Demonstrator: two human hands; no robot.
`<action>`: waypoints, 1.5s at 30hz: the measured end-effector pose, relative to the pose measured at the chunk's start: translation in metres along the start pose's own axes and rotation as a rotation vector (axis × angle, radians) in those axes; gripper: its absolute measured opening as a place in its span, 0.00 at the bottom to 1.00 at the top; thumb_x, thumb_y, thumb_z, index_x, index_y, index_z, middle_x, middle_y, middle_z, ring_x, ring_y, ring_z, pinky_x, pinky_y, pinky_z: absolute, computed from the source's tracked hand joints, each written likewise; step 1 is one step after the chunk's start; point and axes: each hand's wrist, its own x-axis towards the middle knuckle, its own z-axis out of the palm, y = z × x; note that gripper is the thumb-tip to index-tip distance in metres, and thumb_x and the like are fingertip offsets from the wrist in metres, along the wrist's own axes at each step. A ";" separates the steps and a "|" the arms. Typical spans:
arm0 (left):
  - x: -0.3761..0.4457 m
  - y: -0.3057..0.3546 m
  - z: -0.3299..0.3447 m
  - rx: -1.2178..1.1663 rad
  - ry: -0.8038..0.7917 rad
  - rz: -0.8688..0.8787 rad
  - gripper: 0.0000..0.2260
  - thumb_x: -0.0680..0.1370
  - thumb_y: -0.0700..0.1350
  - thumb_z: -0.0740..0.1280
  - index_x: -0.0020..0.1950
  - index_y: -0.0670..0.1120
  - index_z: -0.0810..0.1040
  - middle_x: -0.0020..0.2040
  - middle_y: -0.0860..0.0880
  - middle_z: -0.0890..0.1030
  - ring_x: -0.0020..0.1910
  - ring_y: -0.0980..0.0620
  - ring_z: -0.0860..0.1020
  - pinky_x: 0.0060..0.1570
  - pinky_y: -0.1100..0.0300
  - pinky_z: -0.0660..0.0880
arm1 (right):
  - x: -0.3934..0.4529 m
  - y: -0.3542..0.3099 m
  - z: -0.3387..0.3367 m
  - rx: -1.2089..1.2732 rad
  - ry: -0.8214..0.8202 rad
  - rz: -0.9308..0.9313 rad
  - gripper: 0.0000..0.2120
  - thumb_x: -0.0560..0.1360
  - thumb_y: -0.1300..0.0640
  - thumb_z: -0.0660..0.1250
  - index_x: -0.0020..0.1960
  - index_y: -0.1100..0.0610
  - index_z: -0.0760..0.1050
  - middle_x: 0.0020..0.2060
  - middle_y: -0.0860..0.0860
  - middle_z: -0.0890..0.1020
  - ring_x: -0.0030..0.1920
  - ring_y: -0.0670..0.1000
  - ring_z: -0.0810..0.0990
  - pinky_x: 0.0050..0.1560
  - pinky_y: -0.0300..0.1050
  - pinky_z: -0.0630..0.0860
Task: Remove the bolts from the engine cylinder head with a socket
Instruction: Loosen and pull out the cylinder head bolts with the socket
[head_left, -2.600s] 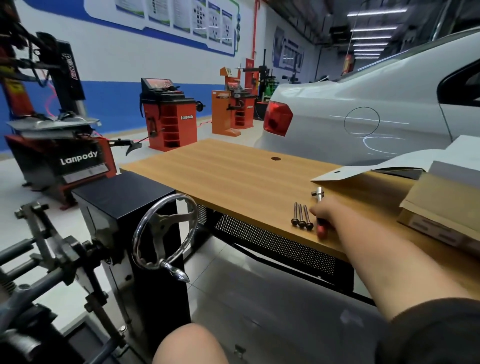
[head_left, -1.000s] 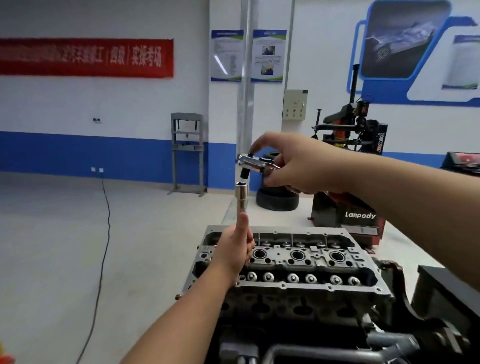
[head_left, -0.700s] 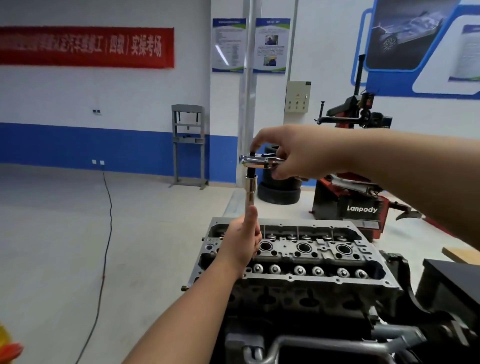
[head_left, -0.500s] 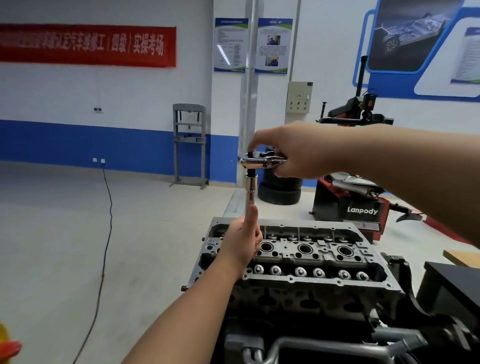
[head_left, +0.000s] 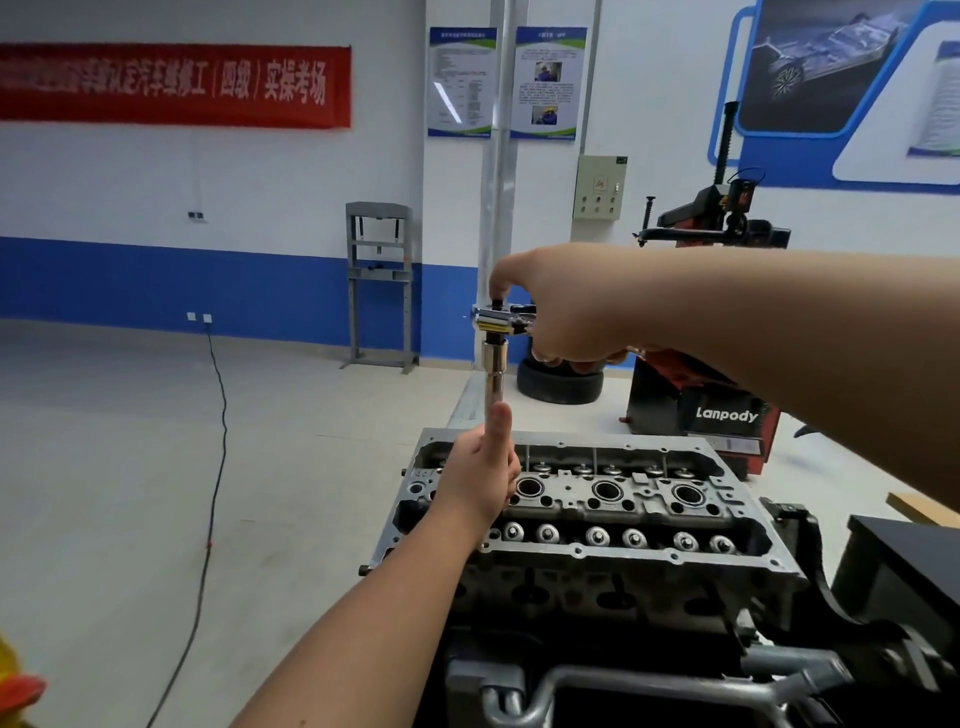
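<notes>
Bolts themselves cannot be made out in the grey cast-aluminium engine cylinder head, which lies near the bottom of the view, below both hands. A long chrome socket is held upright above the head's far left corner. Its lower end is gripped by the left hand, whose fingers are curled round it with one finger laid up along the shaft. The chrome ratchet wrench seated on top of the socket is clasped by the right hand, with a fingertip pressed on the ratchet's head. Three round spark-plug wells are seen along the cylinder head's middle, with rows of round silver valve tops on either side.

"Lanpody" is printed in white on the red and black tyre machine behind the right forearm. White Chinese characters run across a red wall banner; the two blue-edged posters beside it are too small to read.
</notes>
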 end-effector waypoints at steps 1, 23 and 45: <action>0.000 0.000 0.000 -0.006 -0.001 -0.004 0.41 0.54 0.88 0.57 0.33 0.49 0.65 0.25 0.54 0.66 0.24 0.56 0.62 0.26 0.64 0.64 | -0.001 -0.001 0.001 -0.002 -0.001 0.001 0.28 0.75 0.68 0.59 0.69 0.45 0.65 0.42 0.59 0.79 0.15 0.46 0.70 0.19 0.36 0.67; -0.002 0.004 0.004 -0.004 0.031 -0.005 0.39 0.56 0.88 0.56 0.32 0.50 0.63 0.24 0.54 0.64 0.24 0.55 0.60 0.26 0.59 0.61 | -0.062 -0.024 0.020 0.199 0.238 0.046 0.15 0.75 0.53 0.68 0.61 0.54 0.75 0.54 0.55 0.80 0.53 0.56 0.79 0.50 0.46 0.78; 0.001 0.006 0.003 0.000 0.088 -0.008 0.34 0.45 0.73 0.55 0.35 0.47 0.69 0.28 0.53 0.71 0.29 0.55 0.68 0.24 0.68 0.67 | 0.014 -0.042 0.068 2.323 0.942 0.591 0.12 0.80 0.50 0.63 0.51 0.60 0.71 0.26 0.52 0.80 0.31 0.52 0.81 0.43 0.47 0.81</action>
